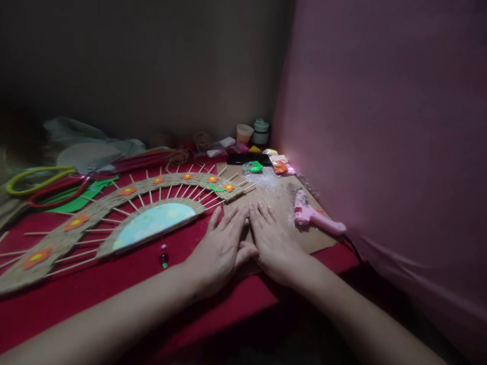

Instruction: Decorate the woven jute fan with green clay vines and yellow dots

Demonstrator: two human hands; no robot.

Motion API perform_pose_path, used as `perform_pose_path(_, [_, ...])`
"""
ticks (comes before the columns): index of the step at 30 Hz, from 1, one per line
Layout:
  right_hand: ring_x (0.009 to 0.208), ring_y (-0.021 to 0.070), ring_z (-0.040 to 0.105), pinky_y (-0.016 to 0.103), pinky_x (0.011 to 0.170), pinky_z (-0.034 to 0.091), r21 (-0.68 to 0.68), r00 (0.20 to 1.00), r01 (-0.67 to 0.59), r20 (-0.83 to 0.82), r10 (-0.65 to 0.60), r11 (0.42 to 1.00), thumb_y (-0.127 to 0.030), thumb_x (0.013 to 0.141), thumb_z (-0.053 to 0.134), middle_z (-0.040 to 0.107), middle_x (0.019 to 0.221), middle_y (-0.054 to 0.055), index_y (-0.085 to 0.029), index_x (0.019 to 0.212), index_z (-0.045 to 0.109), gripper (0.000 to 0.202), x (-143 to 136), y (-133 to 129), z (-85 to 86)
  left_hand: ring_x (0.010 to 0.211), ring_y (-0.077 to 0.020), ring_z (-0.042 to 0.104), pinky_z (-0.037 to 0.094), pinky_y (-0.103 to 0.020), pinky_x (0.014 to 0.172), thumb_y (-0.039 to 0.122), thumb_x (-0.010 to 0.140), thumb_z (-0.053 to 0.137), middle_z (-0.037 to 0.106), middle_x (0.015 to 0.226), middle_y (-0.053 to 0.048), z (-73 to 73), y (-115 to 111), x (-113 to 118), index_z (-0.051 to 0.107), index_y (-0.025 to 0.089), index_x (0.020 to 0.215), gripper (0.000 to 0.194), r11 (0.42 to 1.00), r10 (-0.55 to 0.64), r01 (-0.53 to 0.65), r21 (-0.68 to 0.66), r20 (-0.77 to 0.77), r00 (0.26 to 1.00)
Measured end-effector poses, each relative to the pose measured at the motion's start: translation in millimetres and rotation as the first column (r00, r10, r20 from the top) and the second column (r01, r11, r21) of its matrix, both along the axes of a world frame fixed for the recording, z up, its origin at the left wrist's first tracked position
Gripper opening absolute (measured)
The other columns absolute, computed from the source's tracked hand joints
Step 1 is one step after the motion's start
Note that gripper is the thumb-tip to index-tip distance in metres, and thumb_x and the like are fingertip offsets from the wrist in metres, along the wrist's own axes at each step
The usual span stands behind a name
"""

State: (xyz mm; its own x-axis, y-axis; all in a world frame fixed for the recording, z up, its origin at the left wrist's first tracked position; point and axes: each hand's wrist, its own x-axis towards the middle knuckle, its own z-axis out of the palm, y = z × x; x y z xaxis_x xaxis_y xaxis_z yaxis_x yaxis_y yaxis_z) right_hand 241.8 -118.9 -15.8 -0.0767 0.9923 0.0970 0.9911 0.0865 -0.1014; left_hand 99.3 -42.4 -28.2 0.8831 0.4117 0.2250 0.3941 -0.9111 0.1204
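My left hand (223,251) and my right hand (274,243) lie flat, side by side, on a brown cardboard sheet (315,242). Their fingers are stretched out, and the forefingers nearly meet. A tiny bit of green shows between the fingertips; what lies under them is hidden. To the left rests a fan-shaped woven piece (99,203) with thin sticks radiating outward and orange flowers (127,190) along its band. One thin green strand (216,188) curves near its right end. A pale blue half-round panel (155,223) fills its middle.
A pink glue gun (317,219) lies on the cardboard at right. Behind are a green clay packet (254,167), a black phone (247,159), a paper cup (244,134) and a lidded jar (261,132). Scissors (57,190) lie left; a small dark bottle (163,257) is in front.
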Motion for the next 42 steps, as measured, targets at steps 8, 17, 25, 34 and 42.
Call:
perform_pose_path(8, [0.138,0.0348,0.020,0.050,0.113,0.023,0.008,0.999,0.017,-0.042,-0.016,1.000,-0.042,0.091,0.046,0.026,0.146,0.028,0.007,0.140,0.028,0.072,0.1,-8.2,-2.7,0.136,-0.0329,0.030,0.017,-0.056,0.111,0.059,0.091,0.031,0.041,0.143,-0.019,-2.1,1.6,-5.4,0.028,0.007,0.144,0.074,0.999,-0.038,0.038,0.021,0.018,0.999])
perform_pose_path(17, [0.140,0.0336,0.016,0.048,0.113,0.022,0.037,0.965,0.235,-0.127,-0.229,0.971,-0.050,0.085,0.054,0.018,0.150,0.026,0.004,0.145,0.019,0.088,29.2,-10.4,6.9,0.138,-0.0302,0.026,0.020,-0.053,0.112,0.057,0.093,0.023,0.036,0.146,-0.020,0.2,23.8,-10.6,0.025,0.005,0.143,0.072,0.997,0.072,-0.068,-0.041,0.107,0.992])
perform_pose_path(25, [0.138,0.0371,0.020,0.054,0.110,0.027,0.042,0.993,0.092,-0.073,-0.089,0.995,-0.050,0.090,0.044,0.022,0.147,0.031,0.008,0.142,0.024,0.080,16.8,-7.0,-9.9,0.139,-0.0282,0.026,0.012,-0.051,0.114,0.062,0.090,0.025,0.035,0.147,-0.020,3.5,13.5,9.7,0.026,0.006,0.143,0.077,0.995,-0.076,0.077,-0.063,0.009,0.997])
perform_pose_path(34, [0.138,0.0374,0.020,0.053,0.111,0.026,0.075,0.997,0.081,-0.006,-0.081,0.994,-0.044,0.091,0.044,0.024,0.146,0.031,0.009,0.139,0.029,0.073,14.5,-13.9,-17.0,0.134,-0.0310,0.035,0.014,-0.054,0.112,0.060,0.091,0.027,0.042,0.142,-0.021,-2.0,5.1,8.3,0.036,0.008,0.139,0.072,0.996,-0.076,0.075,0.049,0.017,0.997])
perform_pose_path(42, [0.138,0.0360,0.020,0.052,0.111,0.026,0.063,0.992,0.126,-0.007,-0.126,0.990,-0.054,0.090,0.041,0.025,0.147,0.027,0.006,0.139,0.032,0.079,12.6,-20.2,-16.8,0.136,-0.0317,0.031,0.012,-0.055,0.112,0.060,0.091,0.031,0.040,0.144,-0.018,-1.2,-0.8,1.0,0.039,0.013,0.139,0.067,0.994,-0.102,0.102,0.024,-0.014,0.995])
